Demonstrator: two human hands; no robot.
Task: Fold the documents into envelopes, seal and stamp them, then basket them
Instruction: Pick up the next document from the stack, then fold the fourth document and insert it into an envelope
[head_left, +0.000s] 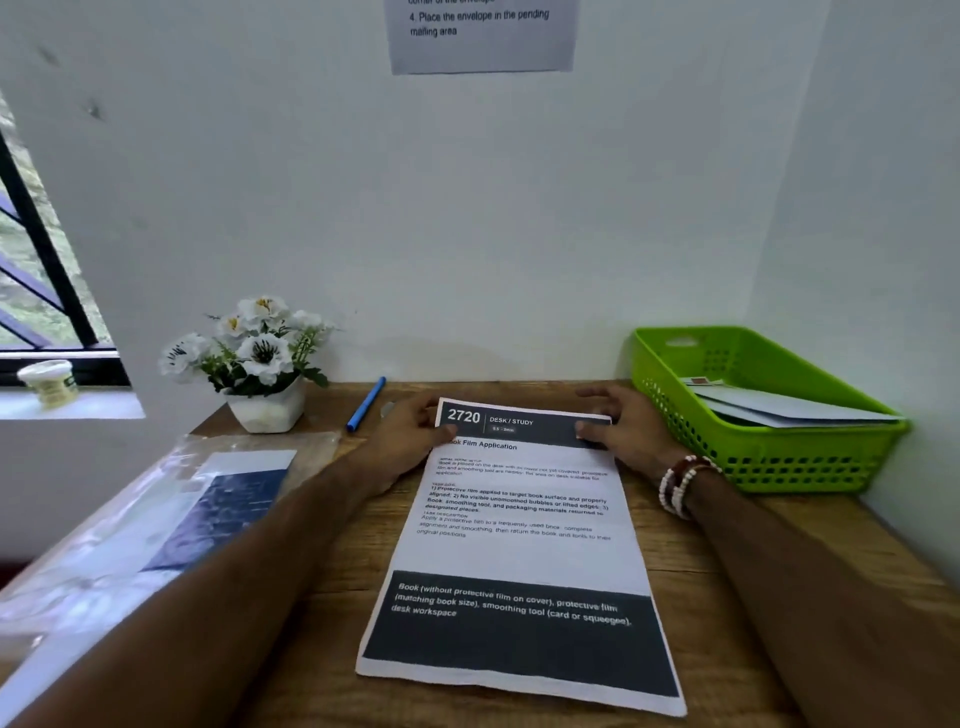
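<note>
Across the lower half of the frame, a wooden desk (727, 571), set into a corner of white wall (467, 208). Flat on it at lower centre, a printed document (519, 545), unfolded, with dark bands at head and foot and its near edge close to the bottom of the frame. At its far left corner, left hand (410, 436), thumb on top of the sheet and fingers curled over the far edge, pinching the paper. At its far right corner, right hand (628, 431), thumb pressed on the sheet and fingers reaching past the far edge, pinching likewise; beaded bracelet (680, 486) on that wrist. At centre right, against the side wall and near the right hand, a green plastic basket (779, 462) with slotted sides, white envelopes (789, 410) lying inside. Just left of the left hand, a blue pen (366, 404) lying aslant near the back wall; further left, a white pot (267, 410) of white flowers (254, 343). At lower left, blurred, a clear plastic sleeve (156, 509) with printed sheets inside. At far left, a window (36, 291) with dark bars and a small pale jar (49, 382) on its sill. At top centre, a paper notice (483, 36) stuck to the wall, only its lower part in view.
</note>
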